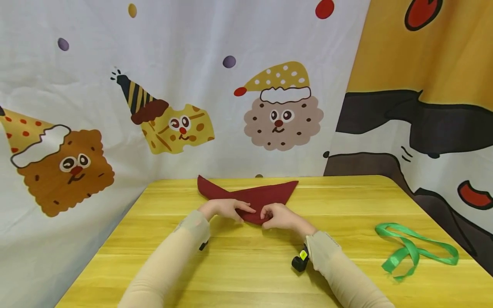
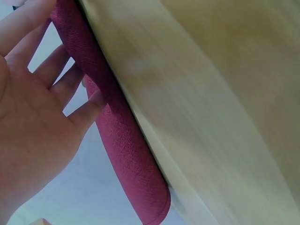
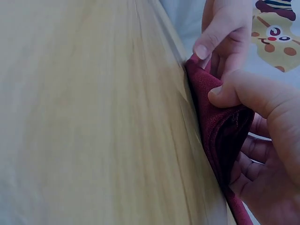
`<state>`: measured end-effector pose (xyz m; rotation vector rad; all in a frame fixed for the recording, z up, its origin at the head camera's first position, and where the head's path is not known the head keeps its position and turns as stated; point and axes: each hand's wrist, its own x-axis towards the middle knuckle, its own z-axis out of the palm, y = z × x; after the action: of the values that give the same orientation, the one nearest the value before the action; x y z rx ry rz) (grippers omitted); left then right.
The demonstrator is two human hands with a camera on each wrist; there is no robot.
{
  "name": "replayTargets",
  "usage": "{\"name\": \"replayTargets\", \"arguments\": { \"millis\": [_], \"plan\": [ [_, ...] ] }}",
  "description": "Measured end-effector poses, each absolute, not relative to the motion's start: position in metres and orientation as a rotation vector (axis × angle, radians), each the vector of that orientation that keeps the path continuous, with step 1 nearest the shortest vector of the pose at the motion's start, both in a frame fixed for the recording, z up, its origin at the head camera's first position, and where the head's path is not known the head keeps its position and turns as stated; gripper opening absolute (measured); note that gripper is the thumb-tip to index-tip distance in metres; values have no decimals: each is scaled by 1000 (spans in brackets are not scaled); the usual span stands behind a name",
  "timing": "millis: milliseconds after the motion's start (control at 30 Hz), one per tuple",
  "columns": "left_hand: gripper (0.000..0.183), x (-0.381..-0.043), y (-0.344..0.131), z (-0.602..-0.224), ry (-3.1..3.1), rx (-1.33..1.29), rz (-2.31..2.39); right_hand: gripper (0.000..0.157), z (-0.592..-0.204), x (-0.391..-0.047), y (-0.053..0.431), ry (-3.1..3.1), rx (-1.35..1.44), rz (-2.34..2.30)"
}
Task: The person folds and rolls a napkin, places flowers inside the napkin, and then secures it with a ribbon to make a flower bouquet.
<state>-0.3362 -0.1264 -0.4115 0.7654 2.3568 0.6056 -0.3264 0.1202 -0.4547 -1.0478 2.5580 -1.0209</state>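
A dark red cloth (image 1: pixel 265 194), folded with pointed ends, lies near the far side of the table. My left hand (image 1: pixel 227 208) rests on its near left part, fingers fairly straight and slightly spread. In the left wrist view, fingertips of the left hand (image 2: pixel 37 103) touch the cloth's rounded edge (image 2: pixel 126 145). My right hand (image 1: pixel 281 216) pinches the near edge beside it. The right wrist view shows the right hand (image 3: pixel 267 131) with its thumb on the outer layer and fingers behind the open fold (image 3: pixel 229 136). The left thumb touches the edge just beyond.
A loosely looped green ribbon (image 1: pixel 412 250) lies at the right of the wooden table (image 1: pixel 246 273). Behind the table hangs a white curtain (image 1: pixel 200 38) printed with cartoon figures. A small black device (image 1: pixel 300 260) sits at my right wrist.
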Motion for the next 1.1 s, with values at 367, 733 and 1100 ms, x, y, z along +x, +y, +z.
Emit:
{"name": "replayTargets", "arguments": {
  "millis": [367,733,1100],
  "plan": [
    [56,-321,-136,-411,2384,813,547,7,-456,-321,116,2365,-962,-1192],
    [51,-317,-133,-411,2512,891,479,9,-452,-320,119,2267,-945,-1269],
    [30,-319,-136,-412,2610,937,523,17,-461,-331,123,2050,-854,-1461]
  ]
}}
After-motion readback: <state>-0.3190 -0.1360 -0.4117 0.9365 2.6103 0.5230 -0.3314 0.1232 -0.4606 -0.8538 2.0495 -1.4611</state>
